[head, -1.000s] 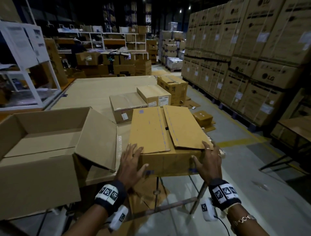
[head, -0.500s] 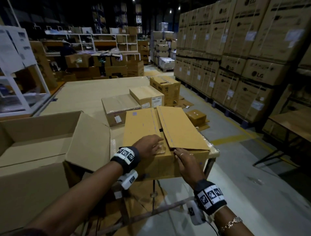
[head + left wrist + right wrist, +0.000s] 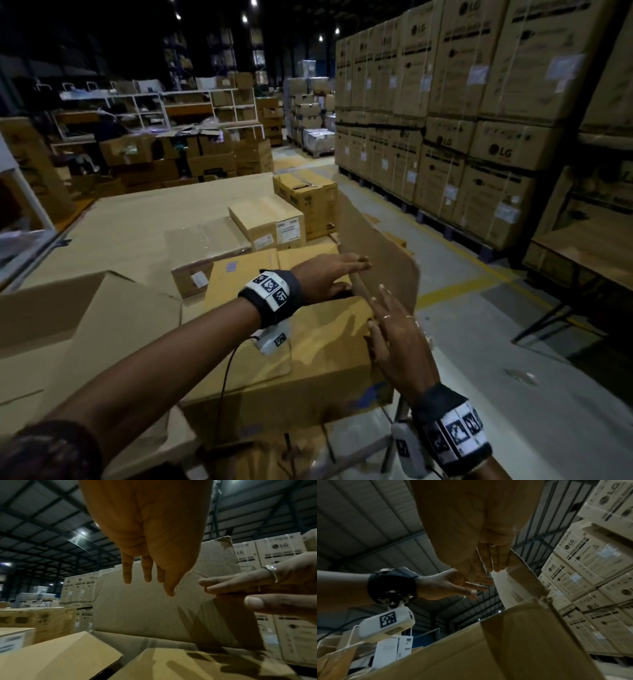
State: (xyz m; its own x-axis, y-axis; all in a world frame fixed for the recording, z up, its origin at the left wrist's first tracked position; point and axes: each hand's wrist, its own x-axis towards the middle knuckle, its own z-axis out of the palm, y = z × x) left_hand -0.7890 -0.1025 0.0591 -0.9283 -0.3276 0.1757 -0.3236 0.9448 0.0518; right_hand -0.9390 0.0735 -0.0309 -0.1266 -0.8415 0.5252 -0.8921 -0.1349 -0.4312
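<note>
A brown cardboard box lies on the table's near right corner. Its right top flap stands raised, nearly upright. My right hand pinches the flap's near edge, fingers on the outer face and thumb on the inner one, as the left wrist view shows on the right hand and flap. My left hand reaches across the box top with straight fingers, their tips at the flap's inner face. The left flap lies flat. From the right wrist view the box wall fills the foreground.
A big open carton stands at the left on the cardboard-covered table. Smaller closed boxes sit behind the box. Tall stacks of LG cartons line the aisle at the right. Another table stands at far right.
The right flap has swung up from lying flat to nearly upright. My right hand went from resting on it to pinching its edge. My left hand slid rightward across the box top.
</note>
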